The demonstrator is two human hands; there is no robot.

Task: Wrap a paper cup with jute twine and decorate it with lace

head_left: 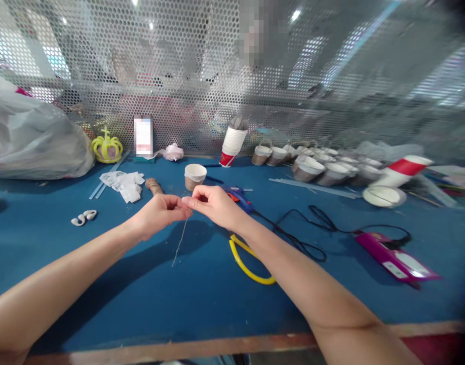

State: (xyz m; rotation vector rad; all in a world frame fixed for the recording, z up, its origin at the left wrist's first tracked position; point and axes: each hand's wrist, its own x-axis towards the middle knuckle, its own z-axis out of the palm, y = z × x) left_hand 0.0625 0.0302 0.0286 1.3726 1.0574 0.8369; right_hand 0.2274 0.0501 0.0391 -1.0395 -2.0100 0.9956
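Blue felt covers the counter (pixel 202 299) you are working at, with a wooden edge nearest you and a perforated metal screen closing off the far side.

Nearest you, your two forearms reach in from the bottom corners and meet over the middle of the counter. Your left hand (pixel 156 215) and right hand (pixel 215 205) are brought together, fingers pinched narrow on the top end of a thin string (pixel 180 243). The string hangs down from the pinch and its loose end trails toward the felt, so you seem to be holding it up to keep it straight and off the surface.

Just right of your right forearm lie yellow-handled scissors (pixel 247 263), close enough to grab. A black cord (pixel 308 238) loops across the felt to the right, running back toward a blue glue gun (pixel 240 198) that is partly hidden behind your right hand. Farther right sits a pink flat box (pixel 395 256).

To the left are small white curled pieces (pixel 84 217) and, beyond them, a heap of white scraps (pixel 124 183). Just past your hands stand a spool of twine (pixel 154 186) and a single small cup (pixel 195 176), probably kept within reach of the string.

Along the far edge, from left to right: a large plastic bag (pixel 31 137), a yellow crown (pixel 107 147), a tilted stack of paper cups (pixel 232 143), and a row of small baskets (pixel 316 165).
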